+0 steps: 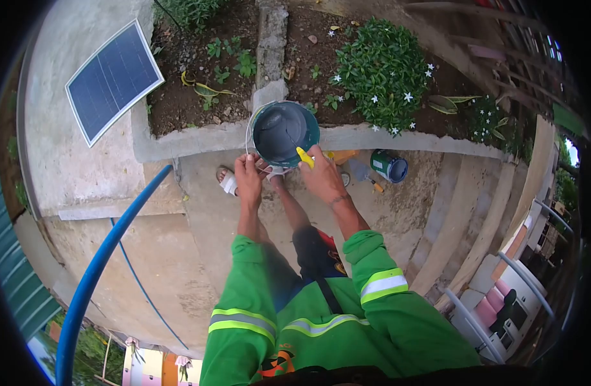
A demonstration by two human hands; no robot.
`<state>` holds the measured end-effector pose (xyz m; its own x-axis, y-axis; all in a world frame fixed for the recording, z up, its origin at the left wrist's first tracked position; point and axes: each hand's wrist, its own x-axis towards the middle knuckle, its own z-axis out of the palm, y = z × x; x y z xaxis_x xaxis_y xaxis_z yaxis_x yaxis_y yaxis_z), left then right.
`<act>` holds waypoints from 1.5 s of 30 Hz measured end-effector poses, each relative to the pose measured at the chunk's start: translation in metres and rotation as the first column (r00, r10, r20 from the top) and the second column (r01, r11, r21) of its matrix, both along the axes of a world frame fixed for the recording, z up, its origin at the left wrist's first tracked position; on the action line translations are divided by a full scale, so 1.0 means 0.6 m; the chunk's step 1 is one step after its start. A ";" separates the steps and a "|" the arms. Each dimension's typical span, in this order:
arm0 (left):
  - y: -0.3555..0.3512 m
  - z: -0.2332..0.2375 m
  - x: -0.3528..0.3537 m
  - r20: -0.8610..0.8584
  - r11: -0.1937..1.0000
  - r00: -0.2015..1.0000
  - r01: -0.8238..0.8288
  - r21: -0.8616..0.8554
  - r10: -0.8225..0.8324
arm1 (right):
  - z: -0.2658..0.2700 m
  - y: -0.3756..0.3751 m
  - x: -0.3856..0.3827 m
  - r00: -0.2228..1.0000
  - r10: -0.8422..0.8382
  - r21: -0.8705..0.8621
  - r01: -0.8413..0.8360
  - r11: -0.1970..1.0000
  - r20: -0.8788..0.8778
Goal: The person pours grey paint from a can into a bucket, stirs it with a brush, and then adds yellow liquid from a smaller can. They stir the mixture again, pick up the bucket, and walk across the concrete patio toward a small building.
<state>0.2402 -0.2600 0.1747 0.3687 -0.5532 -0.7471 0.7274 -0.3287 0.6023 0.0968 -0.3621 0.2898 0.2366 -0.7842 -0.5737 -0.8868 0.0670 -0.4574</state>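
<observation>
Bucket at concrete step, garden bed w/ shrubs behind.

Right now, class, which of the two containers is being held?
The teal bucket, gripped by the left hand; right hand holds a yellow tool. The green can sits apart.

Both arms reach forward and down, hands close together

The left hand is curled shut with its back facing up, forearm bare below a pushed-up green sleeve; the right hand sits near it, fingers closed in a grip, wrist angled slightly inward
</observation>
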 end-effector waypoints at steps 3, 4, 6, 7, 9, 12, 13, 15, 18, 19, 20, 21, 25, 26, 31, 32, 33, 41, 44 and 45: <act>-0.001 0.002 0.001 -0.012 1.000 1.000 -0.002 0.001 0.002 | 0.017 -0.018 -0.021 0.977 0.168 -0.070 -0.178 0.982 -0.129; 0.000 0.003 0.001 -0.012 1.000 1.000 0.002 0.005 -0.002 | 0.017 -0.025 -0.024 0.959 0.214 -0.092 -0.233 0.968 -0.184; -0.001 0.009 0.001 -0.009 1.000 1.000 -0.002 0.019 0.002 | 0.014 -0.038 -0.021 0.920 0.279 -0.109 -0.318 0.942 -0.274; -0.003 0.015 0.000 -0.006 1.000 1.000 -0.008 0.027 0.008 | 0.011 -0.044 -0.016 0.903 0.301 -0.105 -0.346 0.932 -0.306; -0.007 0.018 -0.001 -0.003 1.000 1.000 -0.010 0.029 0.010 | 0.010 -0.049 -0.014 0.879 0.352 -0.151 -0.415 0.897 -0.322; -0.007 0.016 0.000 -0.005 1.000 1.000 -0.010 0.017 0.010 | 0.013 -0.050 -0.015 0.824 0.484 -0.278 -0.559 0.781 -0.295; -0.009 0.015 0.001 -0.010 1.000 1.000 -0.013 0.016 0.014 | 0.020 -0.051 -0.014 0.783 0.544 -0.302 -0.620 0.724 -0.301; -0.003 0.016 0.000 -0.013 1.000 1.000 -0.012 0.024 0.013 | 0.019 -0.053 -0.020 0.669 0.653 -0.345 -0.743 0.573 -0.355; -0.003 0.020 0.000 -0.013 1.000 1.000 -0.012 0.028 0.012 | -0.002 -0.092 -0.028 0.496 0.715 -0.377 -0.862 0.339 -0.492; -0.002 0.022 -0.001 -0.016 1.000 1.000 -0.018 0.023 0.018 | -0.007 -0.103 -0.028 0.476 0.702 -0.379 -0.873 0.306 -0.530; -0.002 0.023 -0.002 -0.019 1.000 0.999 -0.025 0.018 0.026 | -0.011 -0.107 -0.029 0.454 0.688 -0.380 -0.884 0.271 -0.566; -0.003 0.024 -0.002 -0.021 1.000 0.999 -0.028 0.010 0.028 | -0.010 -0.104 -0.026 0.479 0.643 -0.317 -0.878 0.359 -0.598; -0.010 0.025 -0.004 -0.036 0.999 0.998 -0.047 0.013 0.047 | -0.009 -0.079 -0.016 0.610 0.525 -0.128 -0.716 0.686 -0.593; -0.014 0.024 -0.004 -0.042 0.998 0.998 -0.055 0.019 0.056 | -0.010 -0.077 -0.014 0.659 0.502 -0.092 -0.652 0.753 -0.560; -0.015 0.024 -0.001 -0.016 0.999 1.000 -0.019 0.038 0.019 | -0.024 -0.105 0.001 0.873 0.372 0.214 -0.316 0.924 -0.316; -0.014 0.023 -0.001 -0.014 0.999 1.000 -0.018 0.042 0.019 | -0.022 -0.112 -0.001 0.903 0.322 0.296 -0.236 0.925 -0.285; -0.012 0.022 -0.002 -0.018 0.999 1.000 -0.025 0.035 0.026 | -0.013 -0.116 -0.007 0.967 0.157 0.376 -0.072 0.924 -0.200; 0.002 0.000 -0.006 -0.009 1.000 1.000 -0.015 -0.015 0.015 | -0.033 -0.128 -0.140 0.565 -0.714 0.669 0.343 0.659 0.413; 0.003 0.001 -0.002 -0.020 1.000 1.000 -0.009 -0.006 0.009 | -0.085 -0.134 -0.143 0.567 -0.736 0.735 0.307 0.605 0.369; 0.002 0.001 0.000 -0.021 1.000 1.000 -0.005 -0.010 0.004 | -0.110 -0.136 -0.136 0.565 -0.751 0.779 0.277 0.563 0.342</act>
